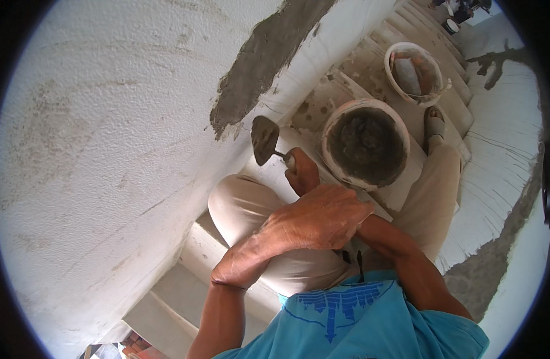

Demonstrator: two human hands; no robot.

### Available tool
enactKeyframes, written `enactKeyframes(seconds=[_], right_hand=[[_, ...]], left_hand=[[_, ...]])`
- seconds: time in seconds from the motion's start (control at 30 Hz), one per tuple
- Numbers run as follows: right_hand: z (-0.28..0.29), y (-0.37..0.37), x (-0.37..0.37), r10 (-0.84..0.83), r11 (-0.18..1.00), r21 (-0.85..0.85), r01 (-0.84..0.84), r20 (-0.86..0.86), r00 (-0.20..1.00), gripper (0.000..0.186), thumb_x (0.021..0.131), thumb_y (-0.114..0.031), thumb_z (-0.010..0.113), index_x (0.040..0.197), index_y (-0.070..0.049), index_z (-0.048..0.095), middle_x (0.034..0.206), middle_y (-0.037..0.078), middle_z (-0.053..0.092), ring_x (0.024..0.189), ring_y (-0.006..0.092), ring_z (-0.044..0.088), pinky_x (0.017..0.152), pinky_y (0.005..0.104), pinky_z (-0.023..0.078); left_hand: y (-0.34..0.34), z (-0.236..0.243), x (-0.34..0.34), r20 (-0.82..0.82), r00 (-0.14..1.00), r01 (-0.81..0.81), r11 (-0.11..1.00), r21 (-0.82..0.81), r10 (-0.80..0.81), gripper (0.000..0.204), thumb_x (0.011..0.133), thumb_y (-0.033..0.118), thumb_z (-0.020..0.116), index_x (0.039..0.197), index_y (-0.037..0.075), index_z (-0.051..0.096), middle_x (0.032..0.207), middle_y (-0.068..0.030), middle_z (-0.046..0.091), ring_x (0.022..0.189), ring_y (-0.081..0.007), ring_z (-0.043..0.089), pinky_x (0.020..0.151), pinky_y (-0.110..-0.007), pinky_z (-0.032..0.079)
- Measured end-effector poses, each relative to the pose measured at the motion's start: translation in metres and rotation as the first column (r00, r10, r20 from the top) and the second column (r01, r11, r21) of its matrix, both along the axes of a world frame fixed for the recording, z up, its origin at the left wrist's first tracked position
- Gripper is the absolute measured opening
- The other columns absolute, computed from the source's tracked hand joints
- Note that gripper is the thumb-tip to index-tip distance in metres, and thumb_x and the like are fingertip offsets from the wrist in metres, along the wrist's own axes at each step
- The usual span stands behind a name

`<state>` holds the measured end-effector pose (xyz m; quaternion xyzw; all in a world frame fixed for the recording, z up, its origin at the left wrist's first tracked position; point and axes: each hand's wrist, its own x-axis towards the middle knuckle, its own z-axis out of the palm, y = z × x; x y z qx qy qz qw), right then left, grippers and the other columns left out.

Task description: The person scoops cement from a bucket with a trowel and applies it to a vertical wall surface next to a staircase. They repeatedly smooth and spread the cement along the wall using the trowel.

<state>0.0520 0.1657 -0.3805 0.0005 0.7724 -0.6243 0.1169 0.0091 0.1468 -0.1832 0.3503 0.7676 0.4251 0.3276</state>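
Note:
My right hand [302, 172] is closed around the handle of a trowel [265, 140], whose blade has grey mortar on it and points up beside the wall. Crossing over my right forearm [394, 239] is my left hand [317, 218], its back toward me. Its fingers curl downward, and what they hold, if anything, is hidden. Just beyond my hands stands a round tub [335, 161] with wet grey mortar [367, 146] inside. On the left wall, a dark grey mortar patch [257, 60] runs upward past the trowel.
A smaller pale bucket [390, 75] with a grey piece and reddish pieces stands beyond the tub. Stair steps [460, 107] run between the white left wall [107, 149] and a right wall [496, 149] with mortar strips. My sandalled foot [434, 122] rests beside the bucket. Reddish bricks [140, 347] lie at lower left.

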Motion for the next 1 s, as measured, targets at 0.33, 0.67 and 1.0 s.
enactKeyframes(seconds=[0.33, 0.67, 1.0], right_hand=[[0.017, -0.011, -0.033, -0.039, 0.998, -0.052, 0.033, -0.126, 0.991, 0.029, 0.075, 0.000, 0.064, 0.102, -0.003, 0.054, 0.085, 0.022, 0.058, 0.079, 0.0424, 0.058, 0.071, 0.0456, 0.046], [0.024, -0.003, -0.039, -0.058, 0.996, -0.072, 0.048, -0.132, 0.990, 0.034, 0.073, -0.001, 0.063, 0.106, -0.002, 0.054, 0.090, 0.023, 0.059, 0.083, 0.0448, 0.057, 0.074, 0.0465, 0.046], [0.006, 0.012, -0.030, 0.137, 0.985, 0.109, -0.131, -0.048, 0.989, 0.036, 0.077, -0.002, 0.063, 0.111, 0.000, 0.054, 0.103, 0.026, 0.061, 0.095, 0.0442, 0.060, 0.082, 0.0484, 0.046]], left_hand=[[0.000, -0.007, -0.001, -0.057, 0.997, -0.046, 0.999, -0.004, 0.046, 0.019, 0.073, 0.005, 0.066, 0.090, 0.000, 0.062, 0.073, -0.0186, 0.060, 0.079, -0.0392, 0.063, 0.069, -0.049, 0.048], [-0.003, -0.006, -0.002, -0.058, 0.998, -0.031, 0.999, 0.008, 0.031, 0.023, 0.070, 0.007, 0.068, 0.090, 0.001, 0.061, 0.076, -0.0183, 0.060, 0.079, -0.0386, 0.063, 0.068, -0.048, 0.048], [-0.003, -0.005, -0.005, -0.026, 1.000, -0.010, 1.000, -0.005, 0.010, 0.021, 0.068, 0.005, 0.069, 0.086, 0.001, 0.060, 0.074, -0.0182, 0.059, 0.077, -0.0388, 0.063, 0.067, -0.048, 0.048]])
